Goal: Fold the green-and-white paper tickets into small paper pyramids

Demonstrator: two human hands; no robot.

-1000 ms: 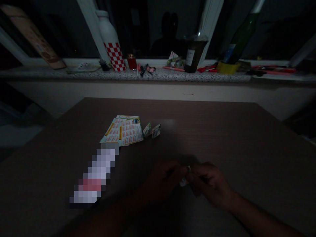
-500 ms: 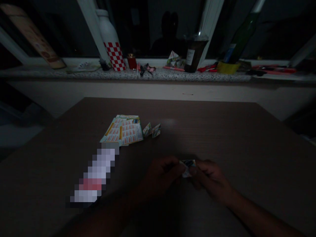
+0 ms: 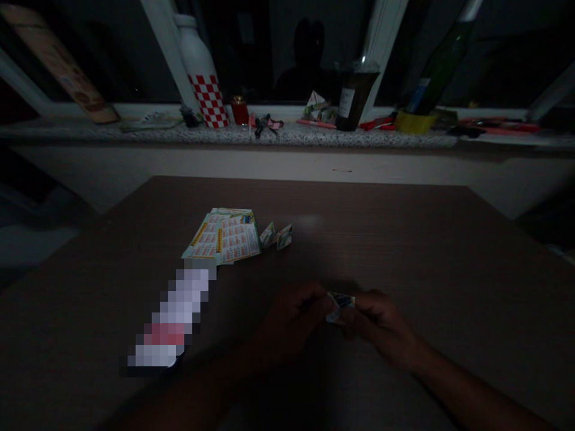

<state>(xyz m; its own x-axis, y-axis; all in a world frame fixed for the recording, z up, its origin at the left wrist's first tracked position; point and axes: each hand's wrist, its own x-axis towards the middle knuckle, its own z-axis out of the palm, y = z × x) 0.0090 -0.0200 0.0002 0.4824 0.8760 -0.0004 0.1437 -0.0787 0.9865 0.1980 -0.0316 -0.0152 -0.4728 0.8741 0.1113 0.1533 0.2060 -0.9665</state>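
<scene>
Between my hands is a small folded piece of printed paper (image 3: 340,301), pale with dark and coloured print. My left hand (image 3: 299,317) pinches its left side, and my right hand (image 3: 381,323) grips its right side with thumb and fingers. The fingers cover much of it, so its exact shape cannot be made out. Farther back on the table lie two small folded paper pieces (image 3: 276,236), standing up in points. Just left of them is a fanned pile of printed paper slips (image 3: 238,239) with rows of reddish print.
A blurred-out phone-like object (image 3: 173,317) lies on the dark wooden table (image 3: 404,239), left of my hands. Along the granite windowsill (image 3: 296,136) stand a checkered white bottle (image 3: 204,78), a red jar (image 3: 239,111), a dark drink cup (image 3: 354,99) and a green bottle (image 3: 442,66).
My right thumb has shifted slightly on the folded paper, and more of its dark print shows. Both hands stay in nearly the same place.
</scene>
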